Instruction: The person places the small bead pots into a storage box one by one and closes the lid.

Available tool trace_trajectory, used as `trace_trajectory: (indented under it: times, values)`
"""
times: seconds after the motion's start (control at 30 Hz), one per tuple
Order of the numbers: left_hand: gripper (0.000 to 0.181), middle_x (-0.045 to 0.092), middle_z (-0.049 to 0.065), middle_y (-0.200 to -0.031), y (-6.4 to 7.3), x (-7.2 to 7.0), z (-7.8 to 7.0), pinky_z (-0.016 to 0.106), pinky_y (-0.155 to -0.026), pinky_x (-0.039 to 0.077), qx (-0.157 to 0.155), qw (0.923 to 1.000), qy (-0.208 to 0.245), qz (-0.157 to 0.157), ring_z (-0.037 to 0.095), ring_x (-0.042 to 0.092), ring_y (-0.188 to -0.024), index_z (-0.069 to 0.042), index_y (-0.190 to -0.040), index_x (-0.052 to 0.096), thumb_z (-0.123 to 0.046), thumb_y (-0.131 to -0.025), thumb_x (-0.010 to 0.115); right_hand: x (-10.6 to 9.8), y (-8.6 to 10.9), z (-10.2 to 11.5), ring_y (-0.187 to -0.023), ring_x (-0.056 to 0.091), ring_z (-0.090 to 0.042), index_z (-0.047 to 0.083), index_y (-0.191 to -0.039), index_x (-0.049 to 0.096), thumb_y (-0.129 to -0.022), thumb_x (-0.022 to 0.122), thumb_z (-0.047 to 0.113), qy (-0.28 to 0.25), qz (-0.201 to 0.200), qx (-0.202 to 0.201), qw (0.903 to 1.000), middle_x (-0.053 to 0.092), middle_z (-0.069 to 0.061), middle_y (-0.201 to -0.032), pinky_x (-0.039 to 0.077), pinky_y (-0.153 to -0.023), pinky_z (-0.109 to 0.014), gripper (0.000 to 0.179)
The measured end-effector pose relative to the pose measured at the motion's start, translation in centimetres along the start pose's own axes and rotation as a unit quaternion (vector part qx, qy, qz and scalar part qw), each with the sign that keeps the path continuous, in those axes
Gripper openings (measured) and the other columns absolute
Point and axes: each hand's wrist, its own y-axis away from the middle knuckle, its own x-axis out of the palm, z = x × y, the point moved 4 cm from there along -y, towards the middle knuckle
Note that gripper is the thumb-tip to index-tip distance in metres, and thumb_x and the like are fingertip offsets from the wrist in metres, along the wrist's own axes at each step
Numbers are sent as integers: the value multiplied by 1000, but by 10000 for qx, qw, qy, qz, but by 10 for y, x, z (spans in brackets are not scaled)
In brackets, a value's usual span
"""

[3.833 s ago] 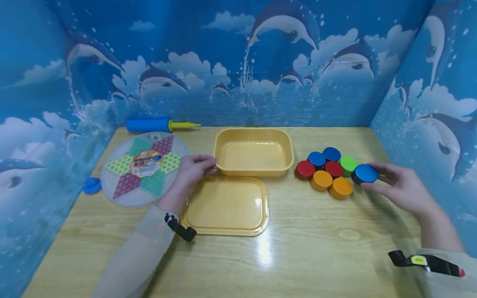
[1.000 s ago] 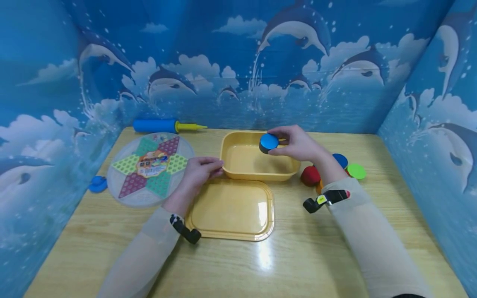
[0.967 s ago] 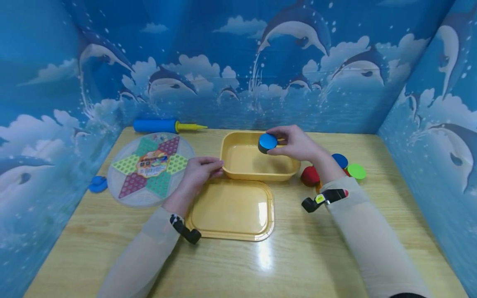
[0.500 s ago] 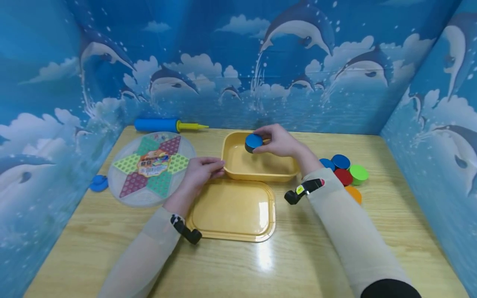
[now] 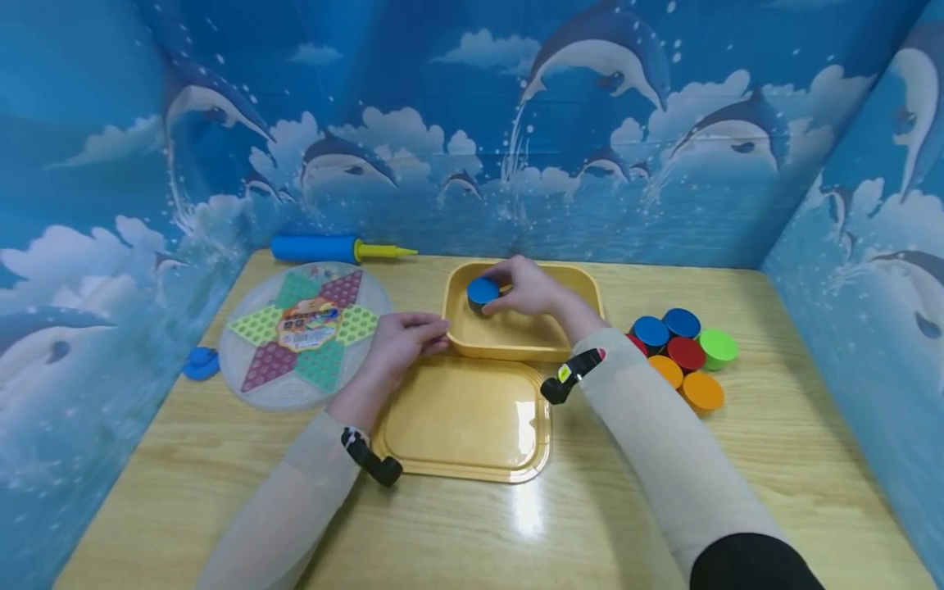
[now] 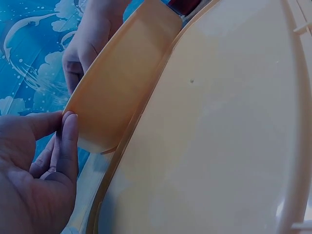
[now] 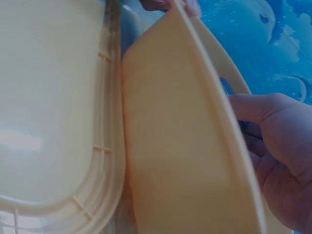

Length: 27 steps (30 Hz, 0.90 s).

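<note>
In the head view, my right hand [image 5: 529, 288] holds a short blue cylinder [image 5: 483, 292] between thumb and fingers, inside the left part of a yellow plastic box [image 5: 509, 351]. My left hand [image 5: 401, 346] pinches that box's rim at its front left corner. Seen from the left wrist, thumb and fingertips of the left hand [image 6: 44, 165] meet at the rim. The right wrist view has my right hand [image 7: 282, 141] reaching over the far rim, its fingertips and most of the cylinder hidden behind the box wall. A matching yellow lid [image 5: 465, 418] lies flat in front of the box.
Right of the box stand several short cylinders: blue [image 5: 682, 322], red [image 5: 686, 353], green [image 5: 719, 348] and orange [image 5: 702, 392]. To the left lie a round star-patterned game board [image 5: 307, 336], a blue pump [image 5: 315, 248] with a yellow nozzle and a small blue object [image 5: 201, 363].
My right hand took the blue cylinder from beside the group at the right, carried it left over the box and lowered it inside. My left hand has stayed on the rim.
</note>
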Motion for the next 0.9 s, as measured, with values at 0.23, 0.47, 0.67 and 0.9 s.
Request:
trace_trajectory:
  times: [0.23,0.47,0.67,0.9]
  values:
    - [27,70,22,-113,1,3,-1,31,-84,66,-9,10000,-57,77,18,76,-84,8,-123,71,-4,-100,75,8,-6,0,-125,64,-28,-2,-144,62,-93,86,16,85,38,-125,9999,66,-16,-139,55,-108,-41,59]
    - [26,70,21,-113,0,3,-2,31,-84,66,-50,9999,-86,56,19,76,-85,8,-122,72,-4,-99,76,15,-12,1,-127,63,-27,0,-145,62,-93,86,20,18,13,-117,9999,65,-14,-140,55,-108,-40,60]
    - [26,70,21,-110,0,3,-2,31,-83,66,-28,10000,-58,10,18,76,-84,9,-120,71,-3,-98,77,19,-13,2,-129,62,-27,1,-146,61,-93,86,19,-92,-15,33,10000,64,-14,-142,55,-108,-38,62]
    - [27,70,22,-112,1,0,-2,31,-83,66,-40,10000,-26,-19,18,76,-83,9,-121,71,-3,-98,76,18,-10,4,-128,63,-28,1,-146,60,-92,87,16,-180,-76,5,9998,65,-14,-141,55,-108,-37,63]
